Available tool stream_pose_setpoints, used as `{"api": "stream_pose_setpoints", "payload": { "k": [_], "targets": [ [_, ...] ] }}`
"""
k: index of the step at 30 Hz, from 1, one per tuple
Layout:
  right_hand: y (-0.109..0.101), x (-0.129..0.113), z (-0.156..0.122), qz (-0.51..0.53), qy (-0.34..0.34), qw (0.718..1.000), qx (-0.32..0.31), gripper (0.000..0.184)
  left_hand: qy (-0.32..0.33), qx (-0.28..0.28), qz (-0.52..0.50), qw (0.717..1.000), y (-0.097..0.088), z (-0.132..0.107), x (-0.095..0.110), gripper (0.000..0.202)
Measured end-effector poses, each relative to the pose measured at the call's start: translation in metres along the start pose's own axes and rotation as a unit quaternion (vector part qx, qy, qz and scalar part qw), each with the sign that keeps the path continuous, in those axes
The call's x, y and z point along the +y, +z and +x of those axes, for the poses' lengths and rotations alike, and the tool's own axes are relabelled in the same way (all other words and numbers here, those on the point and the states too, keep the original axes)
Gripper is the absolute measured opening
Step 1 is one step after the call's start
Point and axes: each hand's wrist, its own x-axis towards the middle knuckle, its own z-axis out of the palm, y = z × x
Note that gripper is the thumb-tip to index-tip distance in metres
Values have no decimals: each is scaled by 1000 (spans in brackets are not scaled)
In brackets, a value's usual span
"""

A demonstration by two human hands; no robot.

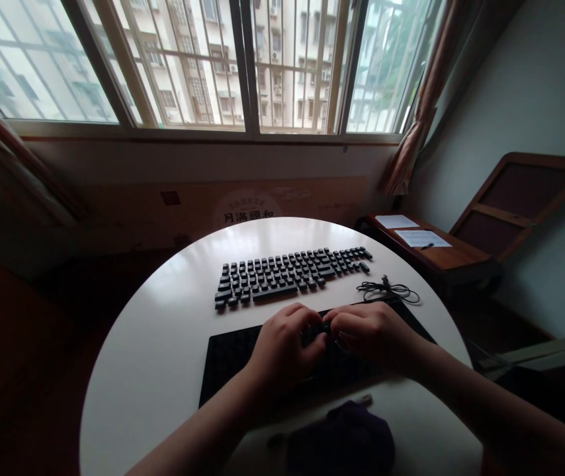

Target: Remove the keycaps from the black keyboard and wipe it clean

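Note:
My left hand (285, 344) curls over the middle of a black keyboard base (230, 360), its fingers bent and the thumb close by. My right hand (374, 327) is beside it with thumb and fingers pinched together. A small dark piece shows between the two hands, perhaps a keycap, and a thin curved glint lies under the right fingers; both are too dim to name. Just beyond the base, loose black keycaps (275, 274) lie in rows, laid out like a keyboard. The base's surface is mostly in shadow and partly hidden by my hands.
A coiled black cable (389, 289) lies on the round white table (138, 344), right of the keycaps. Near my body is a dark purple cloth-like item (345, 439). To the right, papers (421, 238) and a pen (427, 246) rest on a wooden seat. A barred window is ahead.

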Motion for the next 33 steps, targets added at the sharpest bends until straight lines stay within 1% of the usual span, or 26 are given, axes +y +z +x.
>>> {"api": "stream_pose_setpoints", "payload": {
  "k": [2, 3, 5, 7, 9, 10, 12, 14, 16, 18, 21, 29, 33],
  "targets": [
    [-1, 3, 4, 3, 8, 1000, -20, 9, -10, -8, 2, 1000, -1, 1, -1, 11],
    [-2, 7, 7, -1, 15, 1000, -27, 10, -15, -8, 4, 1000, -2, 1, -2, 12],
    [-8, 18, 14, -2, 44, 998, -33, 22, -30, -8, 7, 1000, -2, 2, -3, 18],
    [-15, 37, 23, 30, 102, 994, -40, 26, -48, -9, 6, 999, -2, 2, -4, 27],
    [-19, 62, 32, 80, 181, 978, -61, 24, -64, -14, 5, 998, -1, 3, -5, 30],
    [-19, 76, 36, 87, 221, 968, -80, 26, -69, -19, 5, 997, 0, 2, -5, 31],
    [-14, 101, 39, 45, 282, 952, -110, 26, -76, -30, 10, 997, 1, 2, -7, 30],
    [-4, 120, 37, 12, 305, 944, -124, 23, -81, -42, 17, 996, 2, 1, -8, 31],
    [7, 129, 31, -6, 312, 940, -137, 21, -81, -56, 19, 995, 3, 1, -9, 29],
    [16, 131, 26, -25, 321, 935, -148, 21, -80, -72, 17, 994, 3, 1, -9, 27],
    [22, 128, 22, -61, 337, 928, -147, 23, -82, -94, 15, 992, 2, 1, -7, 28],
    [20, 118, 25, -97, 336, 927, -139, 28, -71, -110, 10, 991, -2, 1, -7, 31],
    [20, 116, 26, -107, 337, 925, -138, 21, -83, -119, 11, 989, -4, 3, -7, 31]
  ]
}}
